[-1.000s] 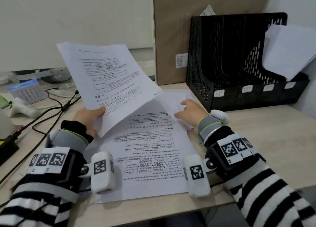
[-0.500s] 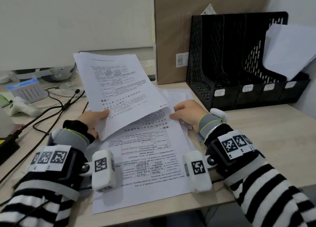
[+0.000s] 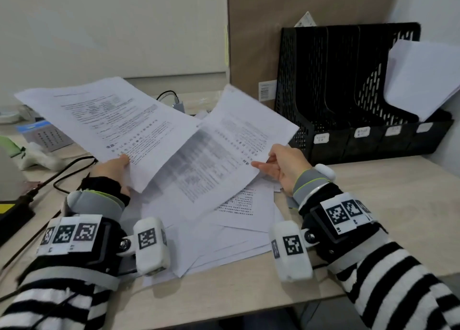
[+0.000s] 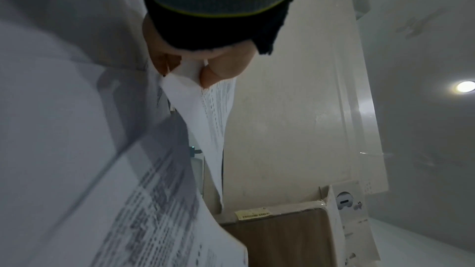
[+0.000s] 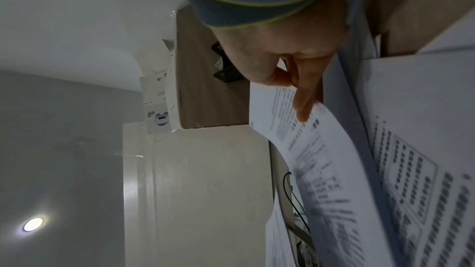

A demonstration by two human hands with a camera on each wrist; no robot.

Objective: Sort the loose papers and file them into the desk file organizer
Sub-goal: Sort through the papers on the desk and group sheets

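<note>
My left hand [image 3: 113, 166] pinches the near edge of a printed sheet [image 3: 109, 120] and holds it raised at the left; its thumb and fingers [image 4: 208, 77] clamp the paper's corner. My right hand [image 3: 281, 166] pinches the right edge of a second printed sheet [image 3: 224, 155], lifted off the pile and blurred; a finger [image 5: 304, 100] lies over its edge. More loose papers [image 3: 234, 227] stay spread flat on the desk beneath both. The black mesh file organizer [image 3: 348, 100] stands at the back right, with white sheets [image 3: 423, 78] in its rightmost slot.
A brown panel [image 3: 286, 31] rises behind the organizer. Black cables [image 3: 67, 170], a small blue-topped calendar [image 3: 42, 135] and a green-and-white object [image 3: 22, 153] lie on the desk's left side. Bare wooden desk [image 3: 385, 188] stretches in front of the organizer.
My right hand has picked the top sheet off the pile and lifted it. My left hand has tilted its sheet lower and swung it to the left.
</note>
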